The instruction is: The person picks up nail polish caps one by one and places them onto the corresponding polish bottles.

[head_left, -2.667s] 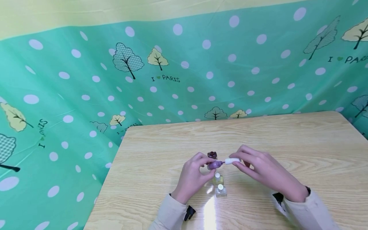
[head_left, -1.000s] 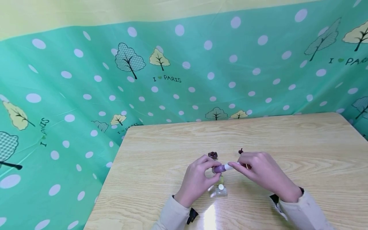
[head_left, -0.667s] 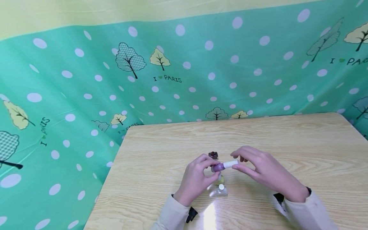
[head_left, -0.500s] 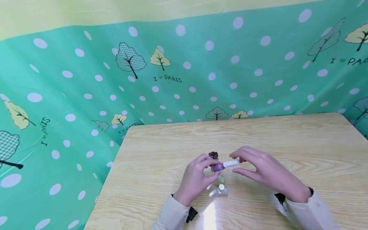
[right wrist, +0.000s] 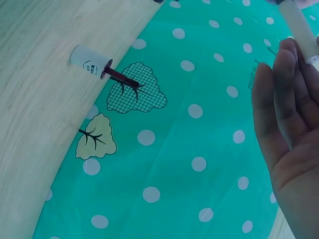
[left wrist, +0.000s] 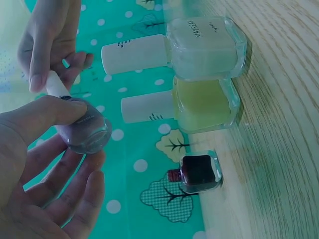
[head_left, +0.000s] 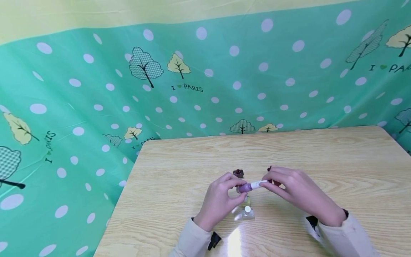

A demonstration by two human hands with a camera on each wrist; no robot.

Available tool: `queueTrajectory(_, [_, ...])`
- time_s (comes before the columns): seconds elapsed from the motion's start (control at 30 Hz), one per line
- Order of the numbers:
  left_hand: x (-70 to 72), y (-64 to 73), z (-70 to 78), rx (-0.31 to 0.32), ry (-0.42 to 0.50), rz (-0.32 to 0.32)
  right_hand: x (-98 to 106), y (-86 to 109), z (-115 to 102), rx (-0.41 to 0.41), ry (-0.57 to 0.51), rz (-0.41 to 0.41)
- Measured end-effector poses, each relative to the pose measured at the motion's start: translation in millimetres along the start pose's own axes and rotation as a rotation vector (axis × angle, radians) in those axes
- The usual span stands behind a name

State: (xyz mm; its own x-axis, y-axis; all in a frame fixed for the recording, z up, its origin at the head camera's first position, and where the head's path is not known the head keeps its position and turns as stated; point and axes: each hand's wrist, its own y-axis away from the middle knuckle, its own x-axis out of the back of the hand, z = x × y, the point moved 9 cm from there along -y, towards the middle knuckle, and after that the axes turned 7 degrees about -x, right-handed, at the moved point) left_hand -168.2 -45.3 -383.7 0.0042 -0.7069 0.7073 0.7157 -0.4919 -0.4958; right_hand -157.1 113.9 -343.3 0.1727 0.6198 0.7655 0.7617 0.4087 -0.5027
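Observation:
A purple nail polish bottle (head_left: 244, 188) is tilted sideways above the table, held between the thumb and fingers of my left hand (head_left: 218, 198). Its white cap (head_left: 257, 184) sits on the neck and points right. My right hand (head_left: 293, 187) pinches the cap's end between thumb and fingers; in the left wrist view the thumb lies over the cap (left wrist: 56, 85). Below stand a yellow bottle (left wrist: 202, 104), partly hidden in the head view, and a clear whitish bottle (left wrist: 214, 47), both capped. Behind the left fingers stands a small dark red bottle (head_left: 238, 174) with no cap on.
A loose white cap (right wrist: 89, 60) with a dark red brush stands on the wooden table (head_left: 179, 160), brush up, beyond the right hand. A green patterned cloth (head_left: 205, 82) hangs behind the table.
Earlier the purple bottle's cap was partly drawn out; now it sits on the neck. The right fingers, spread off the cap half a second ago, have come back onto it.

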Motion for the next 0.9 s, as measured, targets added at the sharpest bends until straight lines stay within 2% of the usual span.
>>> queueTrajectory(0.2, [1.2,-0.1,-0.2,-0.002,-0.016,-0.006,-3.2,-1.5,3.0,-0.04,0.041,-0.007])
queueTrajectory(0.37, [2.6,-0.3,-2.6,0.009,0.001,-0.006,-5.7,-0.6,6.0,-0.06,0.014,-0.034])
queueTrajectory(0.63, [3.3,-1.9,-4.6,0.02,-0.001,-0.005,-3.3,0.5,0.7,0.045,-0.053,-0.02])
queueTrajectory(0.9, [7.2,-1.2,-1.4,0.01,-0.024,0.002,-1.5,-0.5,-2.8,0.051,-0.056,0.026])
